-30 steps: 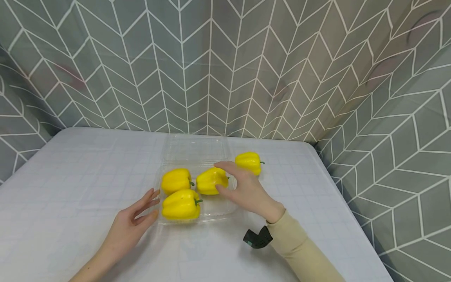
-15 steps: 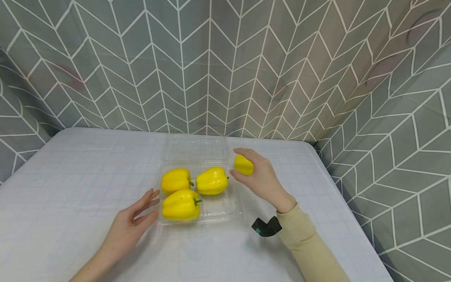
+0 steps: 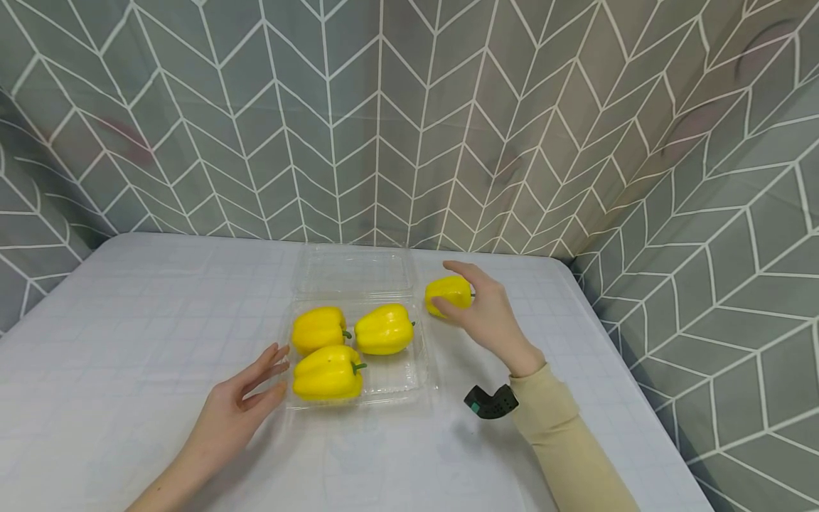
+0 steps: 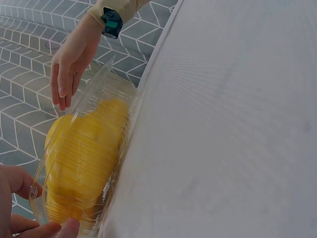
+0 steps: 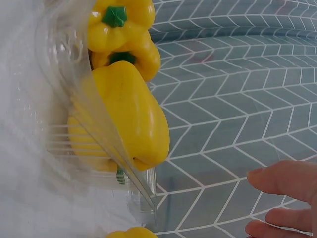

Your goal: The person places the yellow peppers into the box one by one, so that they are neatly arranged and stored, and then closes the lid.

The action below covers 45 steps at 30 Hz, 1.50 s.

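In the head view, my left hand (image 3: 239, 402) rests at the left side of a clear plastic clamshell container (image 3: 390, 384), fingertips at its rim. The left wrist view shows those fingertips (image 4: 44, 230) right against the ribbed wall. Inside lie three yellow bell peppers: one at back left (image 3: 318, 331), one at front left (image 3: 328, 372) and one at back right (image 3: 384, 329). A fourth yellow bell pepper (image 3: 446, 293) lies on the table beyond the container's right side. My right hand (image 3: 489, 309) is over its stem end, thumb and fingers spread apart, partly covering it.
The container's clear lid (image 3: 356, 270) lies folded back toward the far table edge. A black wrist device (image 3: 491, 402) hangs below my right sleeve (image 3: 557, 419). A patterned grey curtain (image 3: 377, 128) stands behind the white-covered table (image 3: 160, 306).
My right hand has moved from the back-right pepper in the container rightward to the pepper on the table, passing over it toward its stem end. My left hand has stayed in place.
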Available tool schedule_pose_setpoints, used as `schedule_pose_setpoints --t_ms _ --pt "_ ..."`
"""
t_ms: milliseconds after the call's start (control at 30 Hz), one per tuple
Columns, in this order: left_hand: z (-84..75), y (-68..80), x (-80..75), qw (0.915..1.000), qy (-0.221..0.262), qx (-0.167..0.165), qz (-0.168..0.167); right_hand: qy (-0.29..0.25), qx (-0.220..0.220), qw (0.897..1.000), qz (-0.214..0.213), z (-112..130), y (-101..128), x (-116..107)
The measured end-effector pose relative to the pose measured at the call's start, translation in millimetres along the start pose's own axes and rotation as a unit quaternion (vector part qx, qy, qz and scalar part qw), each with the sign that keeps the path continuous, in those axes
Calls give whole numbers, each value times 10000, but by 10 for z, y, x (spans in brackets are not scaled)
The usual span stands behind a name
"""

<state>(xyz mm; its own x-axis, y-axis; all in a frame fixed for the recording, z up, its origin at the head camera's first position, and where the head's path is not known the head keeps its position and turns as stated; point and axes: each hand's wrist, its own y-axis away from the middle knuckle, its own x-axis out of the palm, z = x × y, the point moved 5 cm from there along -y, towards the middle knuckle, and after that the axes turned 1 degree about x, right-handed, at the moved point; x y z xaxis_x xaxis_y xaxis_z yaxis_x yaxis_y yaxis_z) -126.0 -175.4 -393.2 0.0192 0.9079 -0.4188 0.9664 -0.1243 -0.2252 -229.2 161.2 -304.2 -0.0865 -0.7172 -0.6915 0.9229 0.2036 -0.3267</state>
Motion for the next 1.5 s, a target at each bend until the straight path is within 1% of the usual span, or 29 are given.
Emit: schedule_pose_setpoints --t_ms 300,767,1033,1333,1500 --pt "-4 -1 1 10000 46 33 9 28 249 9997 -9 -107 -39 -41" --pt "-7 -1 2 10000 51 -2 17 93 455 9989 65 -193 -56 -67" --pt "-2 -1 3 10000 49 -13 30 65 638 9976 244 -243 -60 -50" --pt "0 1 3 10000 0 -39 33 166 802 9960 366 -321 -77 -6" --pt "-9 1 1 10000 -18 -30 19 301 943 9938 512 -387 -83 33"
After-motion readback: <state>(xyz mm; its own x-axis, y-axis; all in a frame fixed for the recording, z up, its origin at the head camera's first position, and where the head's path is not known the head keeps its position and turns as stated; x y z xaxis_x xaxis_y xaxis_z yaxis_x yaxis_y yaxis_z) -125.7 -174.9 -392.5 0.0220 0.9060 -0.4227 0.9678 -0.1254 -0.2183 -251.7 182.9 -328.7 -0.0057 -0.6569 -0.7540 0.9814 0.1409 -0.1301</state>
